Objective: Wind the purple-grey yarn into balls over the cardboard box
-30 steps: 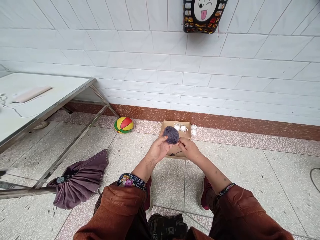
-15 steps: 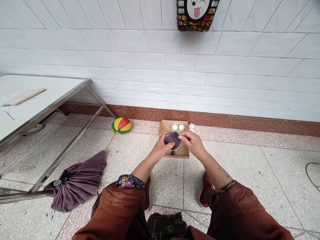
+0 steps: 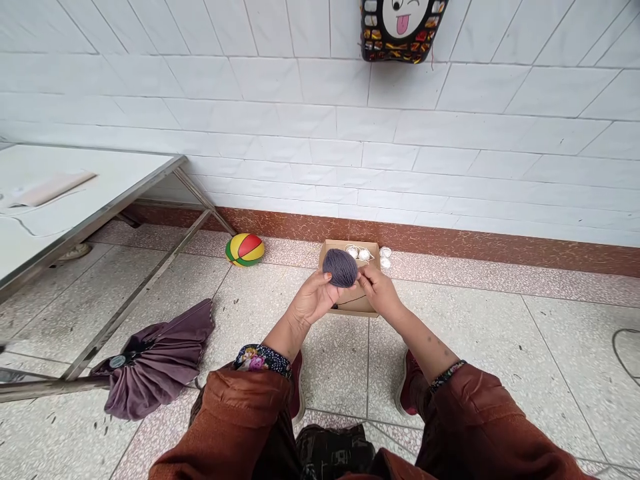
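A ball of grey-purple yarn (image 3: 340, 268) rests in my left hand (image 3: 314, 297), whose fingers curl under it with the thumb on its near left side. My right hand (image 3: 379, 289) is pinched close at the ball's right side; the strand between its fingertips is too fine to make out clearly. Below both hands lies a shallow cardboard box (image 3: 373, 311). White yarn balls (image 3: 365, 255) sit at its far end. A dark strand (image 3: 353, 301) runs across the box's near part, partly hidden by my hands.
More small white balls (image 3: 385, 257) stand just right of the box. A striped toy ball (image 3: 245, 249) lies by the wall. A folded purple umbrella (image 3: 160, 360) leans near the metal-framed table (image 3: 100, 200). A black basket (image 3: 403, 50) hangs above. A cable (image 3: 620, 353) lies at right.
My left hand has turned the yarn ball and raised it slightly left, so more of it shows. My right hand has drawn a little lower, still pinched. The view has shifted slightly.
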The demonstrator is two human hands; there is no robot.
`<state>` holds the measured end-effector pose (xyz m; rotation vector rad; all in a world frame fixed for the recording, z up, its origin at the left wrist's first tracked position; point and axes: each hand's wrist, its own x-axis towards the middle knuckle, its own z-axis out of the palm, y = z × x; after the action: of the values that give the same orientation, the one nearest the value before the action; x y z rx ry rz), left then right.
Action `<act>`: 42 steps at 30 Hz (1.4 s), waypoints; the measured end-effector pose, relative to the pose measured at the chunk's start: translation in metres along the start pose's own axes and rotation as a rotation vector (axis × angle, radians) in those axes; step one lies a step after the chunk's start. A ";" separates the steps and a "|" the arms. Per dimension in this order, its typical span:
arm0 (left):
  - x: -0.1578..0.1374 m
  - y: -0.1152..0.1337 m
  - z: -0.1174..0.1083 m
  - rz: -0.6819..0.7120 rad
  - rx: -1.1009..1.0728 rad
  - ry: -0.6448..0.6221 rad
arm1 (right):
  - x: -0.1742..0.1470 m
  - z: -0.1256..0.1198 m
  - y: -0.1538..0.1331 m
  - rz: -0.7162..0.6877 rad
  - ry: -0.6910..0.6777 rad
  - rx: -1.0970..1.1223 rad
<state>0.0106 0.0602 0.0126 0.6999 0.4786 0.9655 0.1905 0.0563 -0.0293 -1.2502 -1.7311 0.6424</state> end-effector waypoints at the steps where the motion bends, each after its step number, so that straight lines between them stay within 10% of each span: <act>1: 0.001 0.001 0.000 0.018 0.004 0.007 | -0.002 0.001 0.000 -0.013 -0.020 -0.023; 18: 0.011 -0.019 -0.007 0.017 0.491 0.382 | -0.001 -0.034 -0.043 -0.173 -0.295 0.100; 27: -0.003 -0.018 0.006 -0.128 0.485 0.011 | 0.008 -0.035 -0.013 -0.012 0.090 0.042; 33: -0.005 -0.015 0.009 -0.123 0.148 -0.088 | 0.006 -0.021 0.005 0.104 0.028 0.038; 42: 0.012 -0.011 -0.012 0.055 0.223 0.315 | -0.006 -0.014 -0.015 -0.088 -0.244 0.056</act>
<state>0.0156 0.0705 -0.0042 0.7670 0.8570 1.0905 0.1965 0.0440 -0.0129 -1.0860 -1.9417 0.8123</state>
